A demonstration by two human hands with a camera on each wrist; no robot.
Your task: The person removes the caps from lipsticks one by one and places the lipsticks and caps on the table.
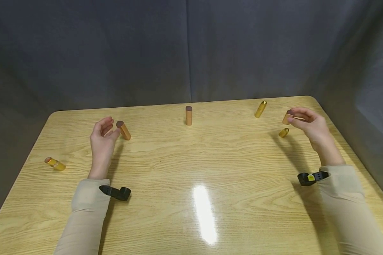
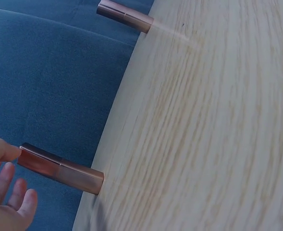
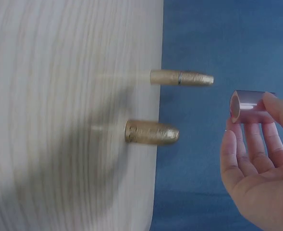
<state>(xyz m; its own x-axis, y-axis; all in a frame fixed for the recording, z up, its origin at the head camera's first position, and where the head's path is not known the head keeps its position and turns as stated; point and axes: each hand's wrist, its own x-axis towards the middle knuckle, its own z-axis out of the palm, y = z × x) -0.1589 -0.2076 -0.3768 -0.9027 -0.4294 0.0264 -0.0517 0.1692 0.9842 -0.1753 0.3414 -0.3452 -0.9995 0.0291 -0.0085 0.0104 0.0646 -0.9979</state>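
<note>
My right hand pinches a short copper-coloured lipstick cap between thumb and fingers, above the table. The cap's hollow end faces down in the right wrist view. Below it stands a small gold bullet-shaped cap, and a taller gold lipstick tube is a little farther back. My left hand is beside an upright copper lipstick tube, its thumb tip right at the tube's top and its other fingers loosely bent. The seam around that tube shows in the left wrist view.
Another copper lipstick tube stands at the back middle of the wooden table. An uncapped gold tube with a reddish top is at the far left. Dark curtains hang behind the table's back edge.
</note>
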